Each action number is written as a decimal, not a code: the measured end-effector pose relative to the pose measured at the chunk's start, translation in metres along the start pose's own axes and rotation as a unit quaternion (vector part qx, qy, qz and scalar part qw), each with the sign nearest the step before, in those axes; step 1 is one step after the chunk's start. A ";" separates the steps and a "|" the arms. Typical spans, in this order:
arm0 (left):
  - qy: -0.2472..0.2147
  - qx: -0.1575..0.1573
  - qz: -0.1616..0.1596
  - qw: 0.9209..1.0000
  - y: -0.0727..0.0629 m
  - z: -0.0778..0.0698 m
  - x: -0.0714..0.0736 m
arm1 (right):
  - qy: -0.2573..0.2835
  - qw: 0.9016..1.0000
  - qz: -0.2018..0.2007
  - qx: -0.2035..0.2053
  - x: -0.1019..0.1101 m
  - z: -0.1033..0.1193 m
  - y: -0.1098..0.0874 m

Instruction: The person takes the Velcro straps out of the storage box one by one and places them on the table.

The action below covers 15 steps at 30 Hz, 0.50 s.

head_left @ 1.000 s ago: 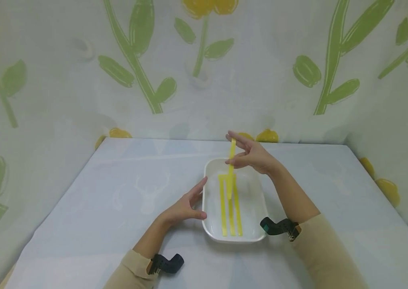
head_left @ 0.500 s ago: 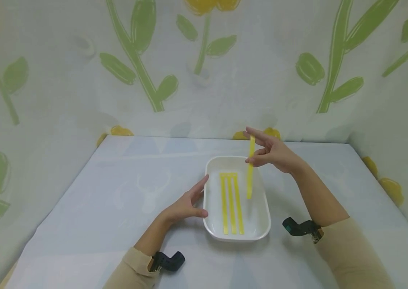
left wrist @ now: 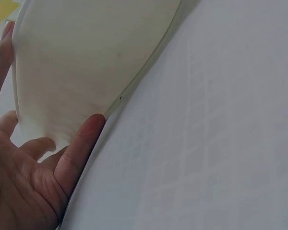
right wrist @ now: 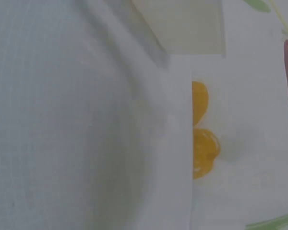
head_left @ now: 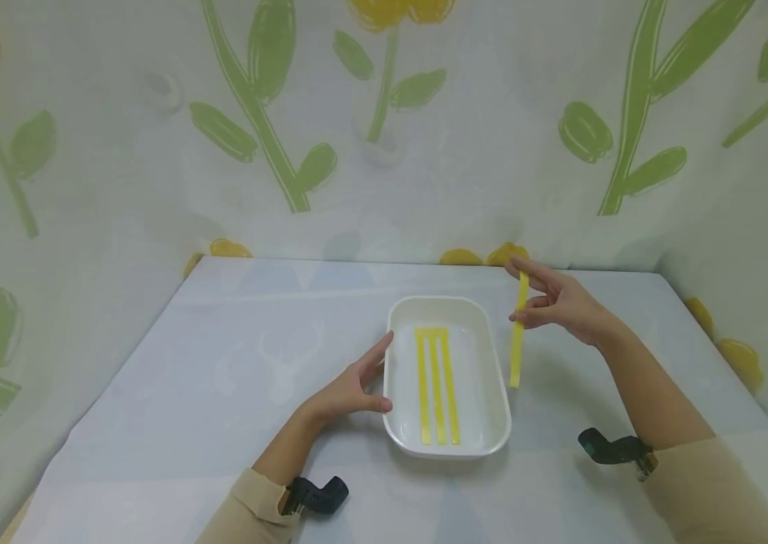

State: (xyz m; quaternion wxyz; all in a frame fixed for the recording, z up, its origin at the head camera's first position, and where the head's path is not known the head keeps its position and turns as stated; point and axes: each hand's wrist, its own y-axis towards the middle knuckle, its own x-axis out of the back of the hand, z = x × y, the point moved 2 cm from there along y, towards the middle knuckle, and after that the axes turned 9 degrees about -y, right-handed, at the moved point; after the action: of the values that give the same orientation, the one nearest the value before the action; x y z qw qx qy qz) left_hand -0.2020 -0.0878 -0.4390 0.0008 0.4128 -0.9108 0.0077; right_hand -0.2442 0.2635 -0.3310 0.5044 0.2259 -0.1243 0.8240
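Note:
A white rectangular dish (head_left: 486, 408) stands on the table. Inside it lie three long yellow strips (head_left: 438, 400) side by side, with a short yellow bar (head_left: 432, 331) across their far ends. My left hand (head_left: 350, 387) rests against the dish's left side, thumb and fingers spread along the rim; the left wrist view shows the thumb on the outer wall (left wrist: 81, 72). Beyond the dish's right rim, my right hand (head_left: 564, 306) pinches another flat yellow strip (head_left: 516, 351), which hangs down from the fingers. In the right wrist view only a fingertip shows, at the right edge.
The pale table (head_left: 207, 363) spreads out around the dish on both sides. Behind it and at the sides rises a light cloth backdrop (head_left: 479, 189) printed with green stems and yellow flowers. Dark wrist cameras (head_left: 615, 449) sit at both sleeves.
My right hand has carried its yellow strip rightward, from over the dish to outside the right rim. My left hand keeps its place on the dish, and the strips inside stay put.

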 end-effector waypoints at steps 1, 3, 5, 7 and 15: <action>0.001 0.001 -0.001 1.000 0.000 0.000 0.000 | -0.005 1.000 0.002 -0.005 0.001 -0.002 -0.002; 0.004 0.004 -0.003 1.000 0.000 0.000 0.000 | -0.016 1.000 0.008 -0.017 0.001 -0.006 -0.007; 0.003 0.004 -0.003 1.000 0.000 0.000 0.000 | -0.017 0.999 0.014 -0.026 0.000 -0.011 -0.011; -0.001 0.002 -0.002 1.000 0.000 -0.001 0.000 | -0.014 0.999 0.022 -0.034 -0.003 -0.016 -0.015; 0.001 0.001 -0.003 1.000 0.000 0.000 0.000 | 0.004 0.997 0.063 -0.050 -0.016 -0.037 -0.028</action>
State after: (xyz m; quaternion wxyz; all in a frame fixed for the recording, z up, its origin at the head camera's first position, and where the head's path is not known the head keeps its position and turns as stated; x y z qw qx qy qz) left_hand -0.2025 -0.0876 -0.4389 0.0014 0.4154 -0.9096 0.0092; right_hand -0.2220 0.2797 -0.3715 0.4625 0.1886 -0.1775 0.8480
